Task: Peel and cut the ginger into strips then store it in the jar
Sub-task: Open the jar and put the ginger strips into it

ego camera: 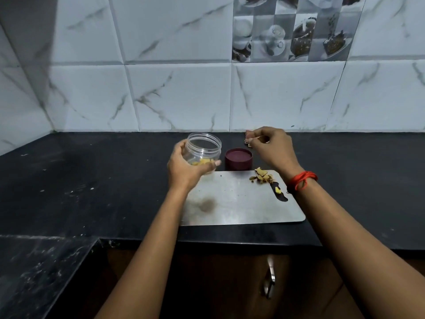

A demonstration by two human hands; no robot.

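Observation:
My left hand [184, 168] grips a clear plastic jar [203, 146], tilted with its open mouth toward the wall. Yellow ginger strips [202, 161] lie in its bottom. The jar's maroon lid [238, 158] rests on the counter just right of it. My right hand [272, 149] hovers at the back of the counter. Its thumb and fingers pinch a small reddish-brown object [248, 135], mostly hidden by the hand. A heap of ginger peels [261, 177] lies on the far right corner of the steel cutting board [241, 203]. One small ginger bit [278, 191] sits in the board's handle slot.
The black stone counter [92, 180] runs along a tiled wall [184, 95] and turns toward me on the left. A red thread [302, 179] is tied round my right wrist. Below the counter edge a metal cabinet handle [270, 277] sticks out.

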